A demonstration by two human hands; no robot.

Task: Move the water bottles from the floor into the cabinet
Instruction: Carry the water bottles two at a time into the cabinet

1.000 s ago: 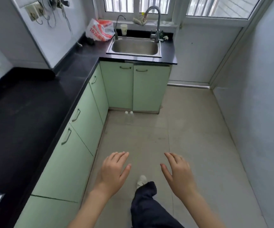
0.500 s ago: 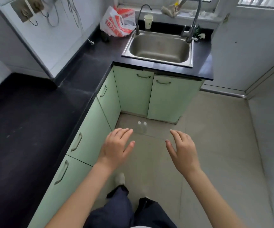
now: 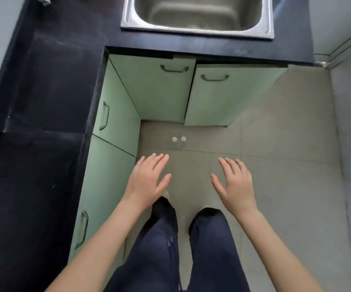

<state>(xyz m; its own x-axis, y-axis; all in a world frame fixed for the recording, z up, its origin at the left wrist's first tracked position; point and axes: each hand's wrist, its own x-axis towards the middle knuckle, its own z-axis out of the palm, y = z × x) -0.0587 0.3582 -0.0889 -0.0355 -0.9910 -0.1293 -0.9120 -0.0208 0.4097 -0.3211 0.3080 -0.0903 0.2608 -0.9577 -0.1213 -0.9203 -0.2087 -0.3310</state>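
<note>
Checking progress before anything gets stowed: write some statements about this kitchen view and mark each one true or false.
1. Two water bottles stand side by side on the floor. True.
2. The left hand grips a bottle. False: it and the right hand are open and hold nothing.
3. Both cabinet doors under the sink are shut. True.
4. The bottles stand to the right of the right hand. False: they stand beyond the fingertips, between the two hands.
</note>
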